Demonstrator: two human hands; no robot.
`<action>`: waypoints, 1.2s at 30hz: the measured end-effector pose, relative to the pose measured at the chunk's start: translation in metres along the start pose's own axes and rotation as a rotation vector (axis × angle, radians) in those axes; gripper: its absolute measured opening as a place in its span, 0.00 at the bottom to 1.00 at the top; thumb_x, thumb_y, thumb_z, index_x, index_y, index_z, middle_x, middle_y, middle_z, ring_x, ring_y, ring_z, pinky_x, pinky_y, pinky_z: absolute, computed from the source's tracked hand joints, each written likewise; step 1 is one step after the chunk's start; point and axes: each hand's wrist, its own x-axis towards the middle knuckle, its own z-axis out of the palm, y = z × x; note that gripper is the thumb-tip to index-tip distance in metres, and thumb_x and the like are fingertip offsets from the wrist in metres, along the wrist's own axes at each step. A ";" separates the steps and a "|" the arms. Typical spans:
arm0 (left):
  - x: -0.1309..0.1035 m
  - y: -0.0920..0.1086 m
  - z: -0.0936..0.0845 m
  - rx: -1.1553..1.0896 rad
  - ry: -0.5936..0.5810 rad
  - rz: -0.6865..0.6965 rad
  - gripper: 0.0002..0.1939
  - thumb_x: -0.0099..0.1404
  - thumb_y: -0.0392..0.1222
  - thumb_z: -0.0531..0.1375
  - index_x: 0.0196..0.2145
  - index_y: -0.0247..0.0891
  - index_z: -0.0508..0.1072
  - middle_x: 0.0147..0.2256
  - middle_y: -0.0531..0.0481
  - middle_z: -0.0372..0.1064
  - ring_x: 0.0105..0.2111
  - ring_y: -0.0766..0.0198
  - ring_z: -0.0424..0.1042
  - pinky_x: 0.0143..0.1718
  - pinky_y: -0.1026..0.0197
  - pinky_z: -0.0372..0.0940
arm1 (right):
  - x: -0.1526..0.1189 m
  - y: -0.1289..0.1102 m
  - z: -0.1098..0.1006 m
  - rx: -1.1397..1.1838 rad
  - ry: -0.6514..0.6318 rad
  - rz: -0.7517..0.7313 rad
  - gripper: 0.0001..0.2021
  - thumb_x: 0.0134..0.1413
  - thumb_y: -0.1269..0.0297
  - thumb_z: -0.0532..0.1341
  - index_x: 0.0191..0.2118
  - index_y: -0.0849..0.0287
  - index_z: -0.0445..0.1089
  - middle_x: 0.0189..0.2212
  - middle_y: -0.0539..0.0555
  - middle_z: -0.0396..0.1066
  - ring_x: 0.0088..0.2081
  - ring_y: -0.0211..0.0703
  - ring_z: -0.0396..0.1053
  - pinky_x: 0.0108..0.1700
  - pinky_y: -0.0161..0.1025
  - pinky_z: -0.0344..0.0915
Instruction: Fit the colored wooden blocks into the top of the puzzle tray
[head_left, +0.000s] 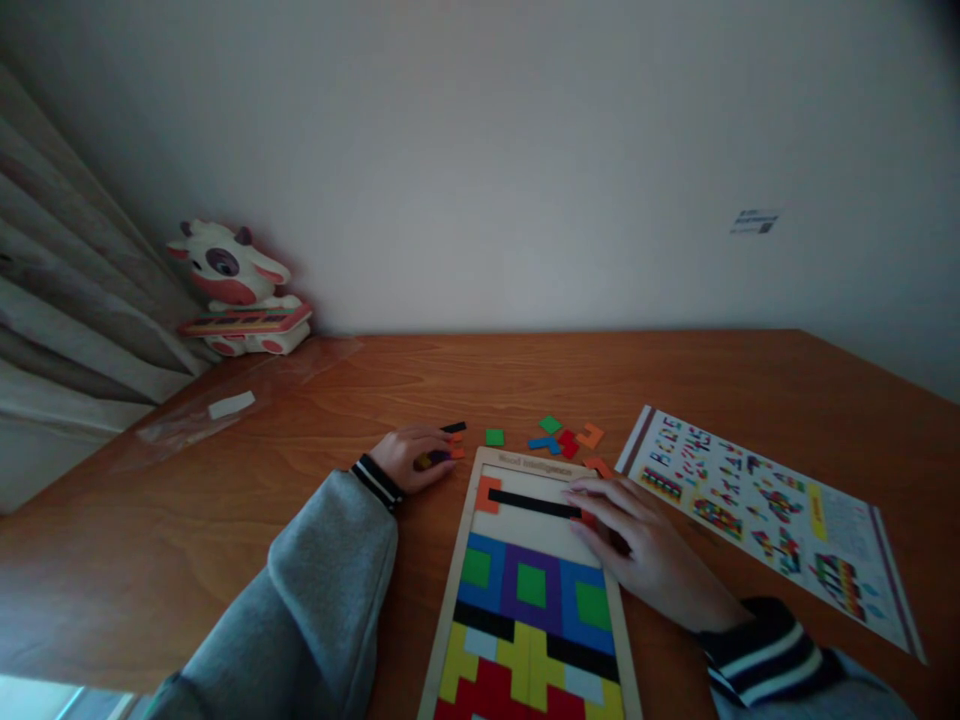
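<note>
On the desk, a wooden puzzle tray [487, 456] lies lengthwise before me, its lower part filled with coloured blocks. My right hand [634, 530] is over the tray's upper right, thumb and fingers around an orange-red puzzle piece [589, 518] that they partly hide. Beside those fingertips ends a long black strip [532, 503]; its left end meets an orange piece [487, 495] in the tray's corner. My left hand [412, 458] rests on the desk left of the tray, thumb and fingers apart, over partly hidden purple and yellow pieces. An orange piece [457, 446] touches its fingertips.
Loose pieces lie beyond the tray: a green square [495, 437], a blue piece [544, 444] and a red piece [568, 444] among them. A printed pattern sheet [772, 520] is at right. A cow toy [240, 290] and clear plastic wrapping [187, 425] are at left.
</note>
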 end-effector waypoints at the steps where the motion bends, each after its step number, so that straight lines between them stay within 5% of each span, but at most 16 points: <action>1: 0.000 0.000 0.000 -0.005 0.000 -0.009 0.09 0.62 0.43 0.61 0.37 0.36 0.75 0.43 0.42 0.75 0.42 0.58 0.76 0.44 0.56 0.71 | 0.000 0.000 0.000 -0.005 -0.009 -0.002 0.15 0.60 0.61 0.58 0.52 0.47 0.69 0.48 0.53 0.71 0.51 0.50 0.67 0.56 0.54 0.63; 9: 0.001 0.008 -0.006 0.002 -0.072 -0.112 0.18 0.61 0.37 0.57 0.50 0.37 0.71 0.42 0.42 0.74 0.41 0.58 0.74 0.45 0.55 0.69 | 0.001 0.001 0.000 -0.025 -0.046 -0.017 0.13 0.62 0.63 0.56 0.50 0.50 0.69 0.48 0.53 0.71 0.51 0.49 0.66 0.55 0.52 0.64; 22: 0.001 0.000 0.000 -0.002 -0.054 -0.074 0.16 0.63 0.43 0.60 0.48 0.38 0.72 0.42 0.41 0.75 0.42 0.56 0.74 0.46 0.53 0.67 | 0.000 0.000 0.000 -0.037 -0.052 -0.008 0.12 0.61 0.60 0.57 0.49 0.51 0.69 0.47 0.53 0.70 0.50 0.49 0.67 0.56 0.52 0.62; 29: 0.003 0.003 0.001 0.051 -0.058 -0.077 0.18 0.62 0.44 0.60 0.49 0.37 0.71 0.44 0.41 0.74 0.44 0.55 0.72 0.48 0.51 0.66 | 0.003 0.026 0.005 -0.110 0.258 0.180 0.12 0.62 0.61 0.53 0.48 0.55 0.69 0.45 0.57 0.72 0.48 0.51 0.69 0.52 0.53 0.64; 36: 0.005 0.010 0.000 -0.014 -0.048 -0.067 0.18 0.62 0.41 0.58 0.50 0.38 0.71 0.44 0.41 0.74 0.44 0.56 0.73 0.48 0.52 0.67 | 0.003 0.031 0.004 -0.150 0.127 0.127 0.13 0.61 0.64 0.54 0.49 0.55 0.70 0.49 0.56 0.72 0.48 0.51 0.69 0.53 0.53 0.64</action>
